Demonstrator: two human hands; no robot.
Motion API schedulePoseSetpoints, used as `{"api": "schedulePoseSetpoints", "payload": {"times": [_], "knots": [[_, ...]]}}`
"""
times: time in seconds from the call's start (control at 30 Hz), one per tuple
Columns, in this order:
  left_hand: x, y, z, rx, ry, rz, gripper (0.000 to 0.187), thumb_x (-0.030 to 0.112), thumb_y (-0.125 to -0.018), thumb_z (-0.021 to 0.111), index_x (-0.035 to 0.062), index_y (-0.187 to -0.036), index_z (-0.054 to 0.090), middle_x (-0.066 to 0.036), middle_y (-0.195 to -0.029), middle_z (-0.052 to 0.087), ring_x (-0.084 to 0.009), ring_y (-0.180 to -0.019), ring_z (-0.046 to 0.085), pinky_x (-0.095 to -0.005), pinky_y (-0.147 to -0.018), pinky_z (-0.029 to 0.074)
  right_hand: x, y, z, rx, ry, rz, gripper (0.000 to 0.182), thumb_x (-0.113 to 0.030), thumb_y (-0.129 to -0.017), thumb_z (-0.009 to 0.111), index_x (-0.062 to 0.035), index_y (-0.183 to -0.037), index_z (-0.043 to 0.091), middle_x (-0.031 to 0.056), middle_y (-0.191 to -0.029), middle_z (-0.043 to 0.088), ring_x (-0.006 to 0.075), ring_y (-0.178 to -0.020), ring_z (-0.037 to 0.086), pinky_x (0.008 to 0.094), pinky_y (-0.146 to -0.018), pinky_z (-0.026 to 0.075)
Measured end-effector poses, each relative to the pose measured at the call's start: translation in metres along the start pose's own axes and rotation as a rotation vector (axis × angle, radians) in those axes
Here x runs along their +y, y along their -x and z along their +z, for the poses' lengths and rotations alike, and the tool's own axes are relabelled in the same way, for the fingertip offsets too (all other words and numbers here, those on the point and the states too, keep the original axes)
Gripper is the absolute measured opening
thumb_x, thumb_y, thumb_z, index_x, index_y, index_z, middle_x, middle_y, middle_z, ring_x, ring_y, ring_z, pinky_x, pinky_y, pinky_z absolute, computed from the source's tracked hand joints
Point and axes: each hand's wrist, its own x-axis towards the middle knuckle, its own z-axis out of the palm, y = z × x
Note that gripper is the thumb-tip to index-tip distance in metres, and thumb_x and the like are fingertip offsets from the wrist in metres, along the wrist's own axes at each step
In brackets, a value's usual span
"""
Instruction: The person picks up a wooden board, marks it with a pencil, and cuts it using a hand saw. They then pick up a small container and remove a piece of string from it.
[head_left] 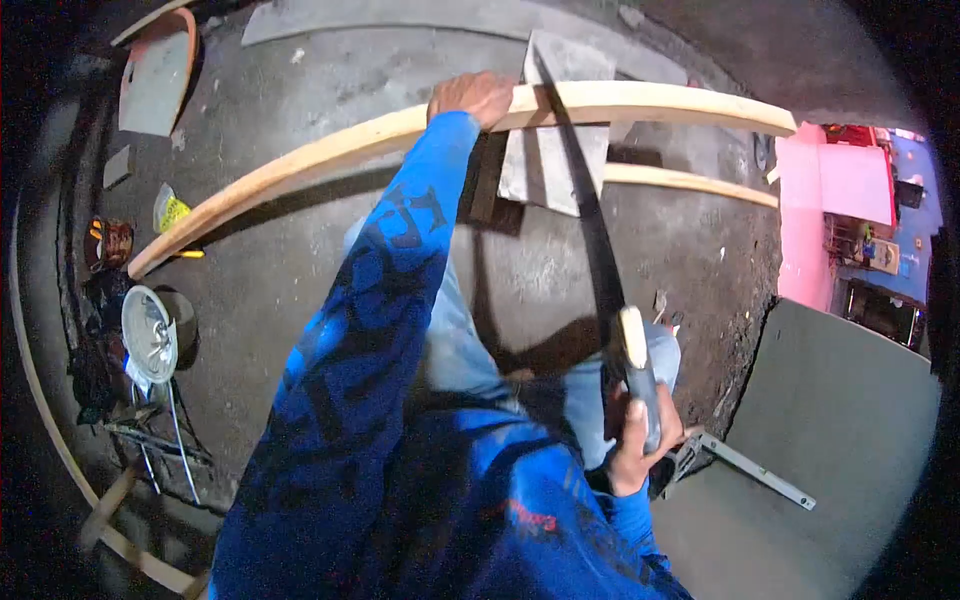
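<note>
From the head camera I have the left hand point(470, 98) closed over a long timber batten point(330, 150), knuckles up, its fingertips hidden from me. The batten runs across the upper part of my view, bowed by the lens, and passes over an upright-looking pale slab point(535, 175). The right hand point(643, 445) is wrapped around the handle of a handsaw point(592, 215), low and close to the body. The blade slants up and away, crossing the batten just right of the left hand; whether its teeth touch the wood I can't tell.

Around this the floor is busy. A second batten point(695, 185) lies just beyond the slab on the right. Near the first batten's left end I see a yellow packet point(172, 212), and a round white fixture point(150, 335) stands closer in, by metal legs. A jeans knee point(590, 395) sits right beside the saw handle. Just right of the right hand, a metal square point(760, 472) lies on a grey board point(850, 390) filling the lower right corner.
</note>
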Motion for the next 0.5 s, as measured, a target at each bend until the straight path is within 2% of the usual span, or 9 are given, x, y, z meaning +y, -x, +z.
{"api": "schedulePoseSetpoints", "payload": {"times": [0.03, 0.07, 0.13, 0.2, 0.23, 0.27, 0.33, 0.4, 0.5], "knots": [[-0.008, -0.015, 0.012, 0.048, 0.001, -0.024, 0.042, 0.032, -0.091, 0.034, 0.0112, -0.101, 0.069, -0.019, -0.112, 0.064, -0.0367, -0.102, 0.062, -0.0479, -0.089, 0.047, -0.01, -0.03, 0.02, 0.02, -0.074, -0.068, 0.027, -0.021, -0.086, 0.054, 0.0032, -0.095, 0.062, 0.0086, -0.069, 0.06, 0.0163, -0.06, 0.055, 0.0304, -0.058, 0.044], [-0.009, -0.019, 0.021, 0.062, 0.002, -0.043, 0.043, 0.032, -0.091, 0.034, 0.01, -0.102, 0.069, -0.019, -0.112, 0.064, -0.0371, -0.101, 0.062, -0.0478, -0.089, 0.047, -0.007, -0.074, 0.055, 0.162, -0.014, -0.39, 0.019, -0.015, -0.088, 0.055, 0.0008, -0.095, 0.063, 0.0062, -0.069, 0.06, 0.0145, -0.059, 0.054, 0.0296, -0.058, 0.044], [-0.003, -0.006, 0.016, -0.001, 0.001, -0.015, 0.046, 0.036, -0.091, 0.035, 0.0076, -0.104, 0.069, -0.021, -0.112, 0.063, -0.0383, -0.103, 0.061, -0.0474, -0.092, 0.046, -0.024, -0.147, 0.105, 0.047, -0.213, -0.221, 0.018, -0.018, -0.089, 0.061, -0.0009, -0.085, 0.06, 0.0074, -0.062, 0.056, 0.0128, -0.055, 0.049, 0.0312, -0.052, 0.041], [-0.011, -0.008, 0.022, 0.036, 0.023, -0.099, 0.049, 0.039, -0.09, 0.035, 0.0068, -0.106, 0.069, -0.022, -0.111, 0.064, -0.039, -0.105, 0.06, -0.0477, -0.093, 0.044, -0.038, -0.189, 0.128, 0.132, -0.113, -0.334, 0.017, -0.016, -0.088, 0.061, -0.0006, -0.082, 0.059, 0.012, -0.058, 0.054, 0.0127, -0.054, 0.05, 0.032, -0.05, 0.04], [-0.013, -0.01, 0.02, 0.028, 0.089, -0.069, 0.058, 0.042, -0.093, 0.03, -0.0021, -0.1, 0.067, -0.029, -0.109, 0.061, -0.042, -0.106, 0.058, -0.0484, -0.095, 0.042, -0.037, -0.185, 0.125, 0.095, -0.146, -0.299, 0.017, -0.017, -0.088, 0.062, -0.0008, -0.083, 0.059, 0.0119, -0.059, 0.055, 0.0132, -0.054, 0.05, 0.032, -0.05, 0.041], [-0.012, -0.014, 0.022, 0.02, 0.085, -0.055, 0.058, 0.042, -0.093, 0.03, -0.0021, -0.1, 0.067, -0.029, -0.109, 0.061, -0.042, -0.106, 0.058, -0.0484, -0.095, 0.042, -0.027, -0.161, 0.116, 0.064, -0.171, -0.238, 0.017, -0.017, -0.087, 0.062, -0.001, -0.083, 0.059, 0.0117, -0.06, 0.055, 0.0138, -0.054, 0.051, 0.0321, -0.051, 0.041], [-0.018, -0.029, 0.023, -0.005, 0.027, -0.084, 0.047, 0.037, -0.091, 0.035, 0.0088, -0.108, 0.067, -0.02, -0.117, 0.061, -0.0374, -0.108, 0.059, -0.0492, -0.094, 0.045, 0.009, -0.096, 0.082, 0.129, -0.029, -0.385, 0.013, -0.015, -0.086, 0.061, -0.0014, -0.087, 0.061, 0.009, -0.064, 0.058, 0.0132, -0.055, 0.051, 0.0302, -0.051, 0.041], [-0.004, -0.005, 0.001, -0.085, -0.03, 0.003, 0.045, 0.035, -0.092, 0.034, 0.0115, -0.112, 0.066, -0.017, -0.122, 0.06, -0.0366, -0.111, 0.058, -0.0481, -0.095, 0.044, 0.002, -0.018, 0.03, 0.062, 0.004, -0.107, 0.024, -0.021, -0.085, 0.059, 0.0026, -0.087, 0.059, 0.009, -0.061, 0.052, 0.016, -0.054, 0.05, 0.032, -0.052, 0.041], [-0.002, -0.004, -0.001, -0.104, 0.031, -0.082, 0.045, 0.034, -0.091, 0.033, 0.0114, -0.113, 0.065, -0.017, -0.122, 0.06, -0.0367, -0.11, 0.058, -0.0465, -0.095, 0.044, -0.004, 0.017, -0.007, 0.075, 0.038, -0.085, 0.033, -0.029, -0.086, 0.055, 0.0032, -0.089, 0.062, 0.0078, -0.062, 0.054, 0.0144, -0.055, 0.05, 0.0323, -0.053, 0.041]]}}
